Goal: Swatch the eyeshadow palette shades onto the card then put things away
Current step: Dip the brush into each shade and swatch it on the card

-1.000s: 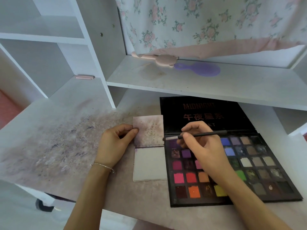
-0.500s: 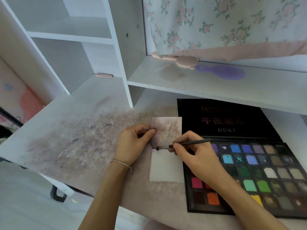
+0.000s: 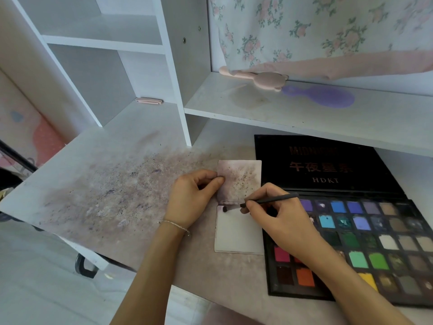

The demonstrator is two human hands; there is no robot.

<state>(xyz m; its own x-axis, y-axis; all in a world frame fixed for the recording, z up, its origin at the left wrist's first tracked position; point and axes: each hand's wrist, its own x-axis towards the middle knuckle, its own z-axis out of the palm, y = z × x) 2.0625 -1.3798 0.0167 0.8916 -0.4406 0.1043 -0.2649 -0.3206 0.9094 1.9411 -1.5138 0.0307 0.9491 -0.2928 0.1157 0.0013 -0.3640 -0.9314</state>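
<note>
Right hand (image 3: 278, 216) pinches the brush (image 3: 260, 202), tip on the card (image 3: 239, 233); left hand (image 3: 194, 198) pinches the card's far flap. Press too hard and powder probably smears onto the desk (image 3: 112, 184).

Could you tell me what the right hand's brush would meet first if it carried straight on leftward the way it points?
Probably the left hand: the brush in the right hand points left across the card, whose upper flap that hand pinches.
</note>
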